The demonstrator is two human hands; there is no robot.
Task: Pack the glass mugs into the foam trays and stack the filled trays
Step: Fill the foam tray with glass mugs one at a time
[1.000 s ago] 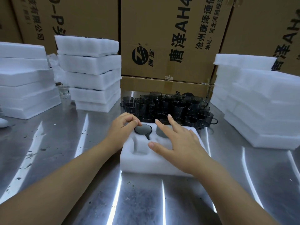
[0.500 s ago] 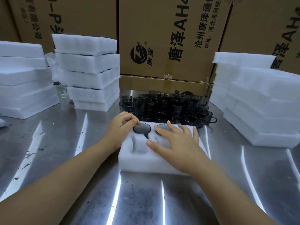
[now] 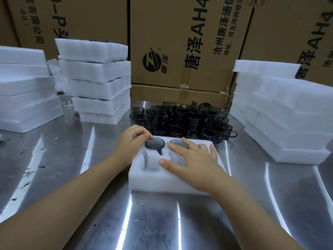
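Observation:
A white foam tray lies in the middle of the steel table. Its two far pockets each hold a dark glass mug set base up: the left mug and the right mug. The two near pockets are empty. My left hand has curled fingers, and their tips pinch the left mug's edge. My right hand lies flat with spread fingers, the index on the right mug and the palm on the tray. A cluster of loose dark mugs stands just behind the tray.
Stacks of foam trays stand at the back left, far left and right. Printed cardboard boxes wall off the back. A small clear glass sits between the left stacks. The steel table is scuffed.
My right hand has come down from hovering to lie flat on the tray and the right mug. My left hand stays at the left mug.

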